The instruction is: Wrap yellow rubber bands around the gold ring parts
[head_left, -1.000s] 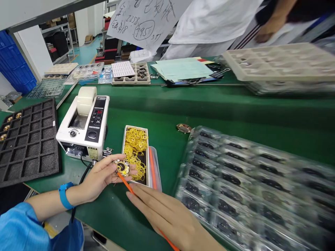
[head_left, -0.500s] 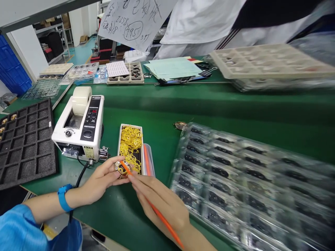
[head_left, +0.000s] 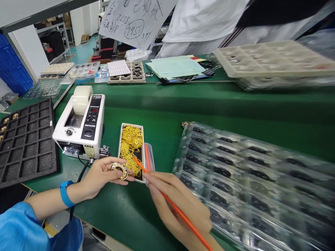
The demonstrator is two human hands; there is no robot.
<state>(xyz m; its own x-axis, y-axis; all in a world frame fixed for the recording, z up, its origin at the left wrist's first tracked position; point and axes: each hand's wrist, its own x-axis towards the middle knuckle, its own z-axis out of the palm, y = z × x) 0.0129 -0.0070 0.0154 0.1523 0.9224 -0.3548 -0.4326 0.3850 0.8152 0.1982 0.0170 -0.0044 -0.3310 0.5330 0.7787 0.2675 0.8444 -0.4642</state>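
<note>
My left hand (head_left: 98, 177) is closed on a round gold-rimmed watch case (head_left: 123, 168), its face turned up with a dark centre and my thumb over part of it. In my right hand (head_left: 188, 200) is a slim orange pointed stick (head_left: 140, 166), gripped like a pen. The stick's tip is over the white box (head_left: 120, 141) of tangled thin yellow rings (head_left: 131, 136); whether it touches them I cannot tell. The watch case sits just in front of the box's lower left corner. Beside the box lies a clear plastic tray (head_left: 152, 160) with an orange strip in it.
A white tape dispenser (head_left: 78, 130) stands left of the box, with a small counter (head_left: 104, 152) at its side. A black foam tray (head_left: 28, 139) lies far left. Clear blister trays (head_left: 225, 150) of dark parts cover the right. Papers (head_left: 178, 68) and a beige tray (head_left: 274, 57) line the back shelf.
The stick's tip has left the watch case and moved up and right to the yellow rings. My right hand shifted right; the watch case turned slightly, and yellow no longer shows on its face.
</note>
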